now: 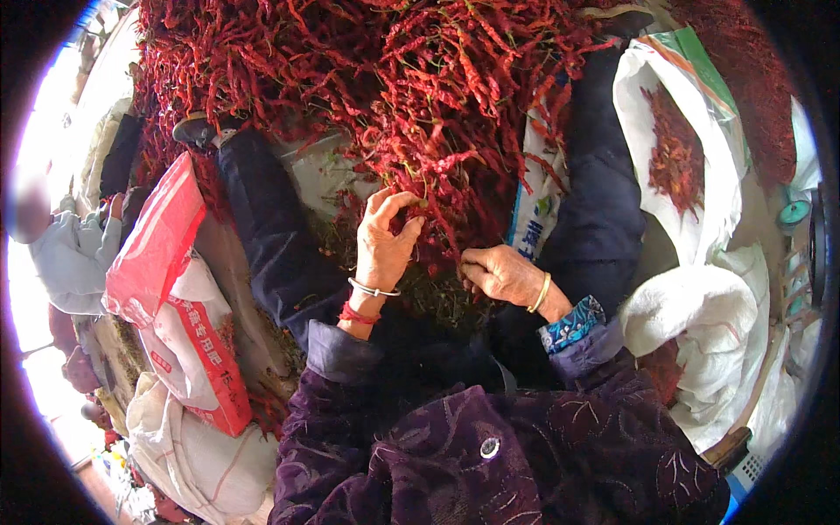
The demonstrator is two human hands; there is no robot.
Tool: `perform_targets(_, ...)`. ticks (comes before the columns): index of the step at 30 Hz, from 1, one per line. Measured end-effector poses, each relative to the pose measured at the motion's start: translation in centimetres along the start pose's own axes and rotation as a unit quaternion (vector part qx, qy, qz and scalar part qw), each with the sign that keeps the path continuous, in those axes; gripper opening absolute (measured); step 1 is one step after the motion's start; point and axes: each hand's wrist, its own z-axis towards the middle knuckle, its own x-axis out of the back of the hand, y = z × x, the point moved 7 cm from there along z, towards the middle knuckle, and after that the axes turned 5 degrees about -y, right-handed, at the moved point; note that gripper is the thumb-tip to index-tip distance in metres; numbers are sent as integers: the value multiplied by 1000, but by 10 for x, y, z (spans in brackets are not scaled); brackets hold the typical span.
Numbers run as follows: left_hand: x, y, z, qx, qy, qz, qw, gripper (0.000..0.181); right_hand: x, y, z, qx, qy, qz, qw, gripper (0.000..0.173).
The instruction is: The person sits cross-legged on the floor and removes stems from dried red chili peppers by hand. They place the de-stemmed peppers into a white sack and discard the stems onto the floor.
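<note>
A large heap of dried red chili peppers (446, 85), many with greenish stems, lies before me and between my legs. My left hand (384, 239) is at the heap's near edge, thumb and forefinger curved towards each other. A small greenish stem end (423, 203) shows at the forefinger's tip; whether it is pinched I cannot tell. To the right and slightly nearer me, my right hand (502, 275) has its fingers closed on the lower end of a red chili pepper (448, 235). Its fingertips are partly hidden. Loose stems and debris (430, 298) lie below the hands.
On the right an open white woven sack (722, 197) holds red chilies. A red-and-white printed sack (197, 354) and a pale woven sack (216, 469) stand on the left. My legs (600, 170) flank the heap. Another person's pale sleeve (79, 252) shows far left.
</note>
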Motion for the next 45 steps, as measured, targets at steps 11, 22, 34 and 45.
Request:
perform_targets(11,-2,26,-60,59,54,-277,958,12,6,-53,-46,-31,64,194,978,15)
perform_targets(22,-19,19,-80,140,-50,-652,744,15,-26,-47,-67,-67,96,129,985,28)
perform_targets(34,-22,28,-91,135,-28,-504,852,14,-44,-31,-79,-141,18,514,846,37)
perform_targets(45,-53,41,-109,114,-109,-342,926,22,-17,-17,-67,-46,166,319,932,19)
